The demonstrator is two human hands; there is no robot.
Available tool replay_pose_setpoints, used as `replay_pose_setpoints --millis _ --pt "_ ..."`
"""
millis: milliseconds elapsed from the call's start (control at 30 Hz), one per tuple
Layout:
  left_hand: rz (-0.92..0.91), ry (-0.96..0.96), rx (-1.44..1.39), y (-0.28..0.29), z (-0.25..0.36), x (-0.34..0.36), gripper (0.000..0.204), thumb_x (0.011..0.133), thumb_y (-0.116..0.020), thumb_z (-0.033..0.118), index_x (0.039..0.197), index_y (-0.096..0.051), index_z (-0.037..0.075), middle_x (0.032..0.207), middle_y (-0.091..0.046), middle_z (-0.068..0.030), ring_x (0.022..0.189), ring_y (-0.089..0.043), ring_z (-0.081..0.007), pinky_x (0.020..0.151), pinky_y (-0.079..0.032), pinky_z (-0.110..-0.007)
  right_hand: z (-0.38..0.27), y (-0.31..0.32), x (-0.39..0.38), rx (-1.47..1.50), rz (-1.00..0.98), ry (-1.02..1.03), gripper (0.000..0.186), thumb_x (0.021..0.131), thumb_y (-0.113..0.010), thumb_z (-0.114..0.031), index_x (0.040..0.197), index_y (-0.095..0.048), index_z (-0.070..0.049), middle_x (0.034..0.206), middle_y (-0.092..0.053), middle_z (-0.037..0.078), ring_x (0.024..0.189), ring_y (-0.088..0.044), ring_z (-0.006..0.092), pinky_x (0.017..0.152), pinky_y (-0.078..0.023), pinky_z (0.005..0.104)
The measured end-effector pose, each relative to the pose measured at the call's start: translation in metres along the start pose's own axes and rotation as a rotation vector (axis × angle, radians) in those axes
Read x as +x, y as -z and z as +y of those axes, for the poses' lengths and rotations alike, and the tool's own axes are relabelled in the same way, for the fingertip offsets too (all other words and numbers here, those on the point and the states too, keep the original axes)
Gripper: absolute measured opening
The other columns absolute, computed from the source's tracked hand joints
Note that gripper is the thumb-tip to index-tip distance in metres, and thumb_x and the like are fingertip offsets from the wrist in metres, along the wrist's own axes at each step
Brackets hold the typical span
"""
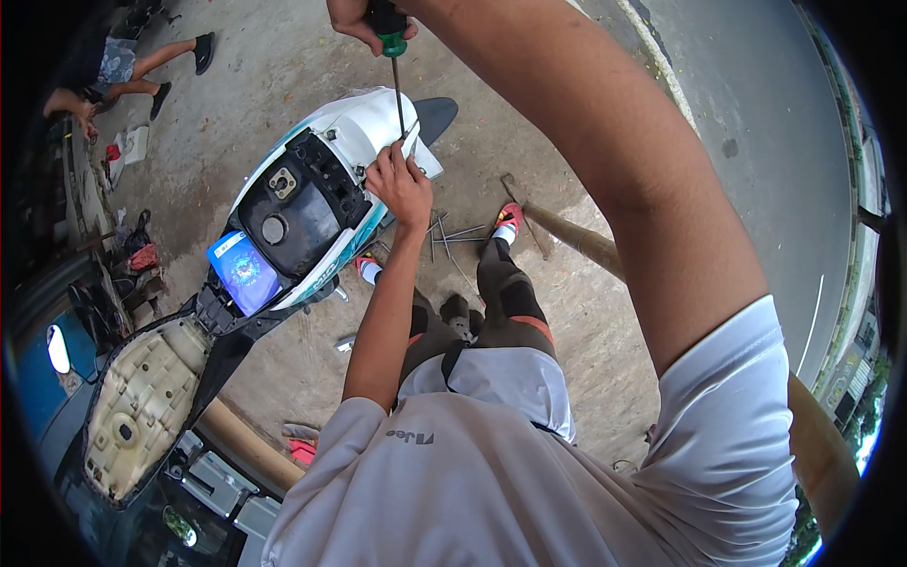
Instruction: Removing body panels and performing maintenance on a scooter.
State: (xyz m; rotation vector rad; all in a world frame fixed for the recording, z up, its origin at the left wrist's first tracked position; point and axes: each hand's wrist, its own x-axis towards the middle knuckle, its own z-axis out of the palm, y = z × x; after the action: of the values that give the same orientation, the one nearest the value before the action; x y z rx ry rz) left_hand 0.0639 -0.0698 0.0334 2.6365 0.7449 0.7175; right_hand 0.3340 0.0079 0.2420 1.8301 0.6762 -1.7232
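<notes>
A white scooter point(364, 118) stands in front of me with its seat flipped open. My right hand point(353, 21) is closed round the black and green handle of a screwdriver point(397, 90) at the top of the picture. Its long shaft points down to the scooter's white tail panel point(424, 156). Beside the tip, my left hand point(402, 185) rests at the panel with its fingers bent and drawn together. What those fingers hold, if anything, is hidden. Behind the tip the dark end of the tail point(436, 119) sticks out.
A blue packet point(244, 271) lies at the open seat compartment point(316, 203). The upturned seat point(151, 406) shows its pale underside. Metal rods point(452, 234) lie on the ground near my feet. A thick wooden pole point(576, 241) slants at right, beside the road. Another person's legs point(151, 71) show at upper left.
</notes>
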Motion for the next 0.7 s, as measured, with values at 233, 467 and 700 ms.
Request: replay_pose_setpoints --millis 233,467,700 --pt "-0.014 -0.012 -0.004 -0.002 -0.014 -0.005 0.034 0.077 -0.065 0.009 0.11 -0.061 0.008 0.111 -0.056 -0.0061 0.1 -0.047 -0.0286 0.084 -0.034 -0.044 0.017 -0.149 -0.061 0.062 0.771 0.181 0.028 0.075 -0.066 -0.016 0.102 -0.071 -0.011 0.097 -0.07 0.013 0.079 -0.068 0.0245 0.069 -0.054 0.0353" --pt "0.043 -0.098 -0.002 -0.002 -0.011 -0.004 0.031 0.079 -0.065 0.011 0.11 -0.062 0.008 0.108 -0.056 -0.0078 0.098 -0.047 -0.0301 0.085 -0.035 -0.044 0.077 -0.366 0.006 1.063 1.041 0.346 0.032 0.085 -0.065 -0.024 0.106 -0.067 0.001 0.081 -0.068 0.018 0.071 -0.064 0.0248 0.068 -0.048 0.0329" --pt "0.026 -0.114 -0.043 -0.003 -0.003 0.0 0.03 0.079 -0.065 0.009 0.109 -0.063 0.005 0.107 -0.055 -0.0107 0.096 -0.046 -0.0315 0.085 -0.035 -0.044 0.038 -0.392 0.08 1.531 0.916 0.463 0.036 0.088 -0.064 -0.024 0.112 -0.064 0.002 0.075 -0.066 0.012 0.067 -0.059 0.0147 0.067 -0.047 0.0294"
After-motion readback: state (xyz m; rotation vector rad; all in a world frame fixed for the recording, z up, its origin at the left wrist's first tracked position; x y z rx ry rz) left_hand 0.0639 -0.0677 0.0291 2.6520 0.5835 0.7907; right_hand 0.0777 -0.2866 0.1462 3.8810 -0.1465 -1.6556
